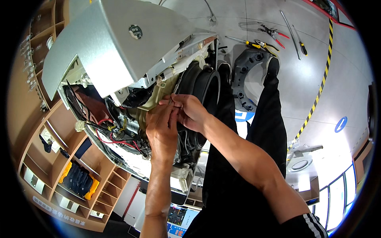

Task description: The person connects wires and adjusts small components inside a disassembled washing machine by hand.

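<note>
Left hand point(160, 123) and right hand point(192, 113): fingers bent, tips drawn close together; whether small thin item is pinched between, cannot tell. 
Location: beside black rubber ring point(213, 93), at front of opened appliance with silver panel point(119, 43). 
Red wires point(104, 139): exposed inside appliance, left of left hand. 
Grey curved block point(239, 73): on floor point(305, 87), between person's shoes. 
Red-handled pliers point(274, 36), metal rod point(291, 35), yellow-and-black screwdriver point(303, 47): on floor, beyond block. 
Shelving point(107, 164): left, holding folded dark clothes point(75, 178).
</note>
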`<state>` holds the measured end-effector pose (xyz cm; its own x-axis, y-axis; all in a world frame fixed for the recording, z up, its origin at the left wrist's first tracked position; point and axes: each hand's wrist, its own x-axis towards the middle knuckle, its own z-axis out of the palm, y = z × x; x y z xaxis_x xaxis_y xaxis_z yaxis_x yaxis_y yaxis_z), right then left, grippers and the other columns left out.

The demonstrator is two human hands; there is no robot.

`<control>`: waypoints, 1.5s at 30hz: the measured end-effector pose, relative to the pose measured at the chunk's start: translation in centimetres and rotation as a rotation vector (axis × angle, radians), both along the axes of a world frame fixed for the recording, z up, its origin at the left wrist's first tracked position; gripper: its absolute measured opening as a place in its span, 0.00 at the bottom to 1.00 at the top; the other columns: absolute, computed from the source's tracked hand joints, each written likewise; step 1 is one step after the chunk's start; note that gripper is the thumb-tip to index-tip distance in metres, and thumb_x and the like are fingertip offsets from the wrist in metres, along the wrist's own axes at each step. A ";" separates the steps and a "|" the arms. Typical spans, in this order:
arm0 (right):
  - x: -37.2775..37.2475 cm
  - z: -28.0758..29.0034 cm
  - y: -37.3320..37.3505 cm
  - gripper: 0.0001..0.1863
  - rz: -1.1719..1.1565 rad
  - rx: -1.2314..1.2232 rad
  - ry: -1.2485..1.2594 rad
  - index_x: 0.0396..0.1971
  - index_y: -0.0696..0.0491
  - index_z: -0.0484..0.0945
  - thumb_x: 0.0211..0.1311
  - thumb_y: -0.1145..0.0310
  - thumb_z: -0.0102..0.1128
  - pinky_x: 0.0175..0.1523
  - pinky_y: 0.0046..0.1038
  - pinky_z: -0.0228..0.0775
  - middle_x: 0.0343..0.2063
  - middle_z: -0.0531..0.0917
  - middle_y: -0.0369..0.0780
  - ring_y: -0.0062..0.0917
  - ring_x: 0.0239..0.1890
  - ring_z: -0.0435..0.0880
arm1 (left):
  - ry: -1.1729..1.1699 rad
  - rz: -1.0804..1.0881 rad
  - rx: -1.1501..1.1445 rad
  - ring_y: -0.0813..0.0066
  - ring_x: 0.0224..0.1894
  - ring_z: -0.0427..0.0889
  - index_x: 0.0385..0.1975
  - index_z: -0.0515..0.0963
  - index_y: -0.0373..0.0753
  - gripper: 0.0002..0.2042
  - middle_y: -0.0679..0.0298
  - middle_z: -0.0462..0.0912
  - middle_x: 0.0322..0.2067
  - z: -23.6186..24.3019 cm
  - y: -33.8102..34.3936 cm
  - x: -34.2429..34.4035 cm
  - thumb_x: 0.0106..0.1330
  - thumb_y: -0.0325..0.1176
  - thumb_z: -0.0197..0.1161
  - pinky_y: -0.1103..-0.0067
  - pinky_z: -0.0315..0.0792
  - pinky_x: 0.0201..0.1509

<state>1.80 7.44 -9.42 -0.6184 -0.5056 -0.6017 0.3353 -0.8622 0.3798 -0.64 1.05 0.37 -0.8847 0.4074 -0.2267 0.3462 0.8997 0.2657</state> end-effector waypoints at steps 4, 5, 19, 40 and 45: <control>-0.3 0.0 0.6 0.14 0.359 0.409 0.037 0.25 0.56 0.74 0.59 0.60 0.57 0.27 0.19 0.72 0.23 0.78 0.35 0.18 0.21 0.76 | -0.052 -0.174 -0.046 0.61 0.42 0.74 0.32 0.79 0.33 0.10 0.61 0.80 0.36 0.2 -0.8 -0.4 0.50 0.18 0.60 0.73 0.70 0.46; -0.2 -0.3 0.8 0.14 0.386 0.458 0.048 0.24 0.56 0.74 0.58 0.60 0.59 0.25 0.19 0.71 0.21 0.77 0.35 0.17 0.20 0.76 | -0.087 -0.206 -0.053 0.60 0.43 0.73 0.33 0.79 0.33 0.10 0.61 0.80 0.37 0.3 -1.0 -0.4 0.49 0.19 0.60 0.72 0.70 0.46; 0.4 -1.3 0.7 0.09 0.104 0.063 0.039 0.29 0.58 0.73 0.64 0.71 0.44 0.35 0.25 0.75 0.24 0.77 0.38 0.23 0.25 0.78 | 0.002 -0.156 -0.073 0.57 0.46 0.73 0.46 0.72 0.35 0.19 0.56 0.71 0.46 0.4 0.4 0.5 0.52 0.22 0.62 0.69 0.70 0.48; -2.1 0.3 2.2 0.14 0.714 0.685 0.134 0.19 0.60 0.76 0.53 0.64 0.63 0.22 0.21 0.73 0.18 0.79 0.40 0.20 0.19 0.79 | -0.161 -0.205 -0.062 0.58 0.39 0.76 0.38 0.77 0.35 0.17 0.57 0.80 0.36 0.2 -1.5 0.4 0.47 0.14 0.54 0.71 0.71 0.44; -1.4 -1.7 1.1 0.12 0.507 0.438 0.062 0.24 0.63 0.77 0.54 0.67 0.61 0.23 0.25 0.76 0.22 0.80 0.42 0.26 0.21 0.80 | -0.168 -0.154 -0.132 0.57 0.41 0.75 0.46 0.74 0.37 0.20 0.56 0.76 0.42 0.5 -0.5 0.4 0.50 0.16 0.56 0.70 0.71 0.45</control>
